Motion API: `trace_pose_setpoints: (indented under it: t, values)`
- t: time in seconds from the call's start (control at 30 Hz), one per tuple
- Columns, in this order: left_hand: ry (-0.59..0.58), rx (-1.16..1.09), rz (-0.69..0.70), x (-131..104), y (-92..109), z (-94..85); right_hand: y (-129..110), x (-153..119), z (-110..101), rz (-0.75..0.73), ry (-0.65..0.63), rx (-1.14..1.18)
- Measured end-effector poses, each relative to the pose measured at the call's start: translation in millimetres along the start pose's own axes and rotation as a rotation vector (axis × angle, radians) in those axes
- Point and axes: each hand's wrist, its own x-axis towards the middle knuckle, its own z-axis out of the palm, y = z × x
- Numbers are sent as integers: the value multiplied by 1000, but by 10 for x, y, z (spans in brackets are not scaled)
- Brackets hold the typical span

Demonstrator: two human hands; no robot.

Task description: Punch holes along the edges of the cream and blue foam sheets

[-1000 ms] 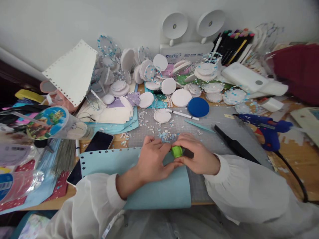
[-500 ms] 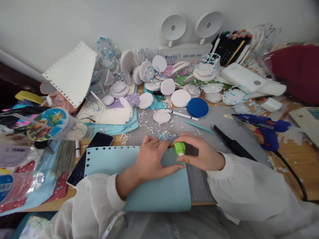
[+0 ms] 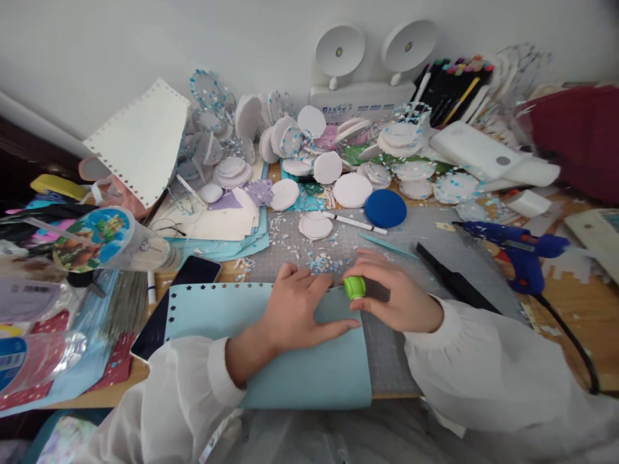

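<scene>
A light blue sheet (image 3: 309,374) lies at the front of the grey cutting mat, with small flower-shaped holes along its top and left edges. My left hand (image 3: 294,312) rests on it, thumb stretched out to the right and fingers apart. Between the thumb and fingers of my right hand (image 3: 396,293) is a small green punch (image 3: 355,288), near the sheet's upper right corner. Small blue and white paper bits (image 3: 324,262) are scattered just beyond my hands.
Behind lie a blue disc (image 3: 385,208), white discs (image 3: 353,190) and a pen. On the right are a black tool (image 3: 454,277) and a blue glue gun (image 3: 522,248) with its cord. A lidded cup (image 3: 111,238) and phone (image 3: 196,270) are on the left.
My right hand has shifted slightly to the right and down with the green punch, a little away from my left hand. My left hand has stayed on the sheet.
</scene>
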Motion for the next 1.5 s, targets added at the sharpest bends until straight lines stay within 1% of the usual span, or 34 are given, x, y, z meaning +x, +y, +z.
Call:
trace_pose_setpoints:
  t: [0.27,0.43,0.67,0.8,1.0,1.13,1.3,1.37,1.5]
  values:
    - [23,-15,9,-3,-11,-12,-35,9,-9,-2,-5,34]
    - [13,-20,4,43,53,-43,-23,-4,4,-15,0,34]
    - [4,-24,29,118,118,-15,-41,-13,26,-19,3,33]
    - [3,-67,18,125,115,-13,-47,-4,44,-19,27,49]
    - [65,-138,7,116,88,1,-34,4,107,-30,77,66]
    - [56,-165,-25,111,76,-16,-45,5,128,-21,73,96]
    - [56,-134,-3,112,59,-41,-30,7,126,-40,84,135]
    - [25,-107,-8,110,58,-61,-23,13,123,-47,77,159]
    - [-96,-49,-55,90,73,-122,-20,20,120,-17,84,217]
